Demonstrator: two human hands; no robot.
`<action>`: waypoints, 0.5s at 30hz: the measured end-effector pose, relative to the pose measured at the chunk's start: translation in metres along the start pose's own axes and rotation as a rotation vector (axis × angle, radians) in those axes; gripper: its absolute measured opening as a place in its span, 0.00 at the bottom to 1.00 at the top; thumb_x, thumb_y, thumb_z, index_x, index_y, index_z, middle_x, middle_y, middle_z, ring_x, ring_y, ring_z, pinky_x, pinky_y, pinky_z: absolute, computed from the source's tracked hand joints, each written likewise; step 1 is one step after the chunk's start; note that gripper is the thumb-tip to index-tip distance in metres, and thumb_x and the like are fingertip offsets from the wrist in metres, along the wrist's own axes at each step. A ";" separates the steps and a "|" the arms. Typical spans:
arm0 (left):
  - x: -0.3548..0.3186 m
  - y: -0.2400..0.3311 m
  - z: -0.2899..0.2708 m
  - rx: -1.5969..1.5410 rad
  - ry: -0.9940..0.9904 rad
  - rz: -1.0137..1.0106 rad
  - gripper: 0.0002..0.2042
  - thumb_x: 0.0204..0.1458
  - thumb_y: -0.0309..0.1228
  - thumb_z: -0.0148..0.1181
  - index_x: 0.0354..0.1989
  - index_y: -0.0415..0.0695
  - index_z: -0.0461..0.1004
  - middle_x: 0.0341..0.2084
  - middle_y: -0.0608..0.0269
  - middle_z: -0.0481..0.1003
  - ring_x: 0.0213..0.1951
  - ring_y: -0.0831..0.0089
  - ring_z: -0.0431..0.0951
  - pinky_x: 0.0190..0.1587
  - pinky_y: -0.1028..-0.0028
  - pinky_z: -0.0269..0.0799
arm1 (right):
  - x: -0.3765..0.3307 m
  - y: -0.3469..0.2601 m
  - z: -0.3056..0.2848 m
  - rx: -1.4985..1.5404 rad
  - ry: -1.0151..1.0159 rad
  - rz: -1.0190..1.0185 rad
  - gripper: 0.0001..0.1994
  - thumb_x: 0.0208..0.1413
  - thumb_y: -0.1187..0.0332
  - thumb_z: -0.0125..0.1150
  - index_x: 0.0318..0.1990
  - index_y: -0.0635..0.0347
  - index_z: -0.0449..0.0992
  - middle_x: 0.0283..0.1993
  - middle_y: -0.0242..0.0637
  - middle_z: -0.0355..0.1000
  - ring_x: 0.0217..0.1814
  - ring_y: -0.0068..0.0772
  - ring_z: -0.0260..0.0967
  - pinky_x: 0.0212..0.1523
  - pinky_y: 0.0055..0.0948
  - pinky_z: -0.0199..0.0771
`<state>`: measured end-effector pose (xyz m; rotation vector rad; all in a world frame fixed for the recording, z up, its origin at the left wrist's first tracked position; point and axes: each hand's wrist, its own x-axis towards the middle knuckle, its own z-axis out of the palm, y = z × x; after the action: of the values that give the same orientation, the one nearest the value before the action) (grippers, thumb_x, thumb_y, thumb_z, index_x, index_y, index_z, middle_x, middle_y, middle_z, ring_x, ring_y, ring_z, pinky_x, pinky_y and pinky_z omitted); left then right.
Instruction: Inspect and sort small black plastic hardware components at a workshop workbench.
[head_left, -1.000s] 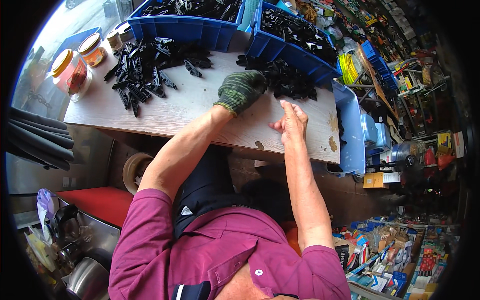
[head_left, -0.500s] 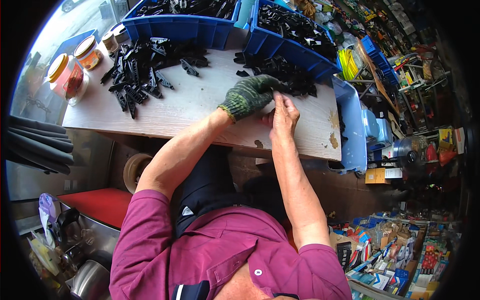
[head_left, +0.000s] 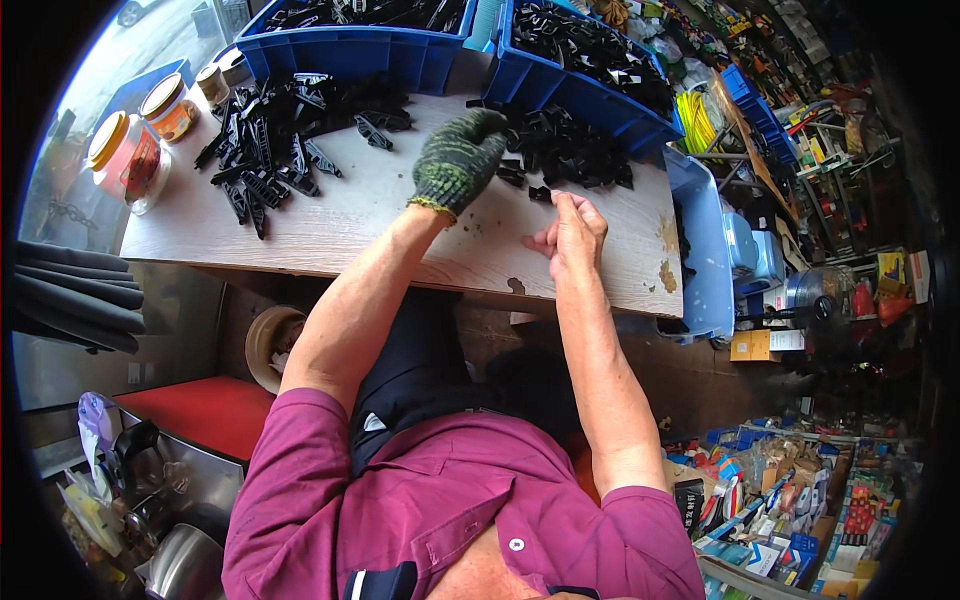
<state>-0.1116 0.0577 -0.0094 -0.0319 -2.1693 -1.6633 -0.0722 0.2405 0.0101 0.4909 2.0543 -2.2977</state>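
My left hand (head_left: 460,160) wears a dark green mottled knit glove and is over the table, its fingers curled beside the right pile of small black plastic parts (head_left: 575,150). What those fingers hold, if anything, is hidden. Bare, my right hand (head_left: 577,235) pinches at its thumb and fingertips, with a small black plastic part (head_left: 540,193) at the tips. To the left lies a heap of longer ribbed black plastic clips (head_left: 262,150), with a few of them (head_left: 373,132) apart at its right side.
Two blue bins (head_left: 350,55) (head_left: 590,105) full of black parts stand along the back of the pale table (head_left: 370,215). Jars with lids (head_left: 128,160) are at the left. A light blue tub (head_left: 705,240) adjoins the right edge; crowded shelves lie beyond.
My left hand has drawn away from my right, up and to the left. The right hand has shifted slightly, and a small black part now shows at its fingertips.
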 end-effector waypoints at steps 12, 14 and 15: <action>-0.006 0.014 -0.004 0.200 -0.115 0.107 0.14 0.56 0.33 0.61 0.50 0.46 0.79 0.45 0.56 0.81 0.47 0.61 0.81 0.51 0.67 0.74 | 0.021 -0.016 -0.006 -0.602 -0.088 -0.072 0.19 0.48 0.67 0.69 0.49 0.59 0.79 0.28 0.37 0.75 0.16 0.24 0.67 0.18 0.31 0.80; -0.008 0.015 -0.001 0.239 -0.183 0.120 0.14 0.55 0.33 0.62 0.50 0.47 0.79 0.45 0.55 0.81 0.47 0.57 0.81 0.50 0.66 0.75 | 0.022 -0.014 -0.001 -0.793 -0.068 -0.190 0.16 0.47 0.61 0.68 0.44 0.57 0.81 0.30 0.39 0.78 0.20 0.32 0.74 0.19 0.32 0.80; -0.009 0.015 0.001 0.273 -0.217 0.122 0.14 0.55 0.34 0.62 0.50 0.47 0.79 0.44 0.55 0.81 0.47 0.56 0.80 0.50 0.64 0.75 | 0.021 -0.014 0.002 -0.791 -0.084 -0.192 0.16 0.47 0.61 0.68 0.44 0.57 0.81 0.30 0.39 0.78 0.20 0.32 0.74 0.19 0.32 0.80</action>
<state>-0.0999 0.0651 0.0016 -0.2735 -2.4832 -1.3390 -0.0956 0.2447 0.0186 0.1505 2.7822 -1.3256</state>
